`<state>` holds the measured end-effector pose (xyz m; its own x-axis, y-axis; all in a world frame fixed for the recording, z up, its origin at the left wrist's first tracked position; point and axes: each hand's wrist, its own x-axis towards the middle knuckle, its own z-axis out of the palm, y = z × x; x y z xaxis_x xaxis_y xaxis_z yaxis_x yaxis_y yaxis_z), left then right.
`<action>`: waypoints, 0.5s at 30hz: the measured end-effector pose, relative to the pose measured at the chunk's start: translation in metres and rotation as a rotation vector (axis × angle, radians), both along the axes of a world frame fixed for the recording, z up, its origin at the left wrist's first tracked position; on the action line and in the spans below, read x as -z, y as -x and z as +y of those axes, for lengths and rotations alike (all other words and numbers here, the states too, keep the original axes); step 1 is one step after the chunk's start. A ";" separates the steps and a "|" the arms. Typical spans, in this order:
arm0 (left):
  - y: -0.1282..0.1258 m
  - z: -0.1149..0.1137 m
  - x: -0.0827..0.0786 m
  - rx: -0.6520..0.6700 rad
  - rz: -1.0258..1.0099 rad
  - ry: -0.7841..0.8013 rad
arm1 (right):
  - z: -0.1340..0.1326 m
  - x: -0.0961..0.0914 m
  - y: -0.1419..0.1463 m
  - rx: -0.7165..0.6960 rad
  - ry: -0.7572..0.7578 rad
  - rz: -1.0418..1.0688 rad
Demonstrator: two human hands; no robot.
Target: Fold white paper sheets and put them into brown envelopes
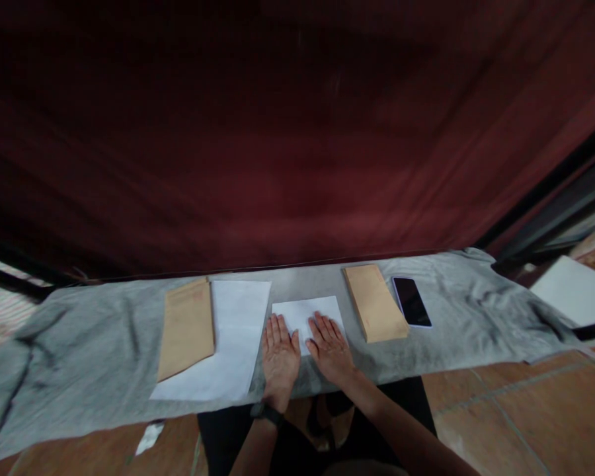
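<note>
A folded sheet of white paper point(303, 309) lies on the grey cloth in front of me. My left hand point(280, 350) rests flat on its left edge, fingers stretched out. My right hand point(330, 347) lies flat on the paper's right part with the fingers a little spread. Both palms hide the near side of the sheet. Left of my hands, larger white paper sheets point(240, 330) lie partly under a brown paper envelope point(187, 329). To the right sits a stack of brown envelopes point(377, 304).
A smartphone point(412, 302) with a dark screen lies right of the envelope stack. The grey cloth point(94, 357) covers a narrow surface against a dark red panel point(297, 145). A white scrap point(149, 437) is on the tiled floor point(515, 416).
</note>
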<state>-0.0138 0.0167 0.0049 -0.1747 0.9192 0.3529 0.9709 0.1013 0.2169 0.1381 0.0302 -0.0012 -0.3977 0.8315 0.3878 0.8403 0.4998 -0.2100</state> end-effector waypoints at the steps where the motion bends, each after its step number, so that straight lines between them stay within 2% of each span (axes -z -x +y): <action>1: 0.000 0.000 0.000 0.000 -0.006 -0.004 | -0.001 0.001 -0.005 0.023 0.001 -0.005; 5: 0.001 -0.002 0.001 -0.014 -0.051 -0.038 | -0.004 0.003 -0.027 0.110 0.012 -0.037; 9: 0.003 -0.009 -0.001 -0.017 -0.073 -0.032 | -0.006 0.005 -0.040 0.134 0.001 -0.071; 15: 0.005 -0.015 -0.016 -0.062 -0.158 0.041 | -0.006 0.008 -0.042 0.137 -0.021 -0.076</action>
<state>-0.0186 0.0022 0.0205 -0.2821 0.9178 0.2794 0.9165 0.1718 0.3611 0.1803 0.0247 -0.0095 -0.3102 0.8719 0.3789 0.9138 0.3834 -0.1341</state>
